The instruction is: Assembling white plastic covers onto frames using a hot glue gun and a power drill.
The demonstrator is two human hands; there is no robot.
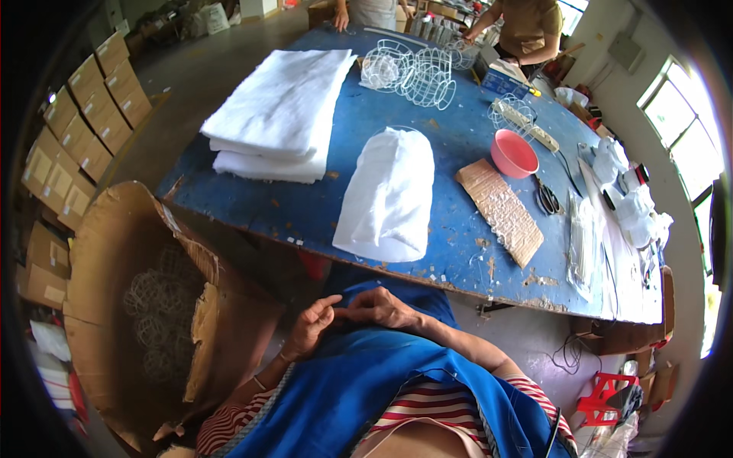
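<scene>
My left hand (309, 330) and my right hand (379, 307) meet at the fingertips over my blue apron (359, 382), just below the table's near edge. Thumb and forefinger of the left hand are pinched together against the curled fingers of the right. Anything between them is too small to see. Closest on the blue table (450, 252) is a white fabric-covered cylinder (387, 195), lying on its side and untouched.
A stack of folded white padding (282, 107) lies at the table's left, with wire cages (418, 72) behind it. A pink bowl (513, 153), a cardboard strip (500, 210) and scissors (547, 197) sit to the right. An open carton of wire frames (160, 313) stands at my left. Other people work at the far end.
</scene>
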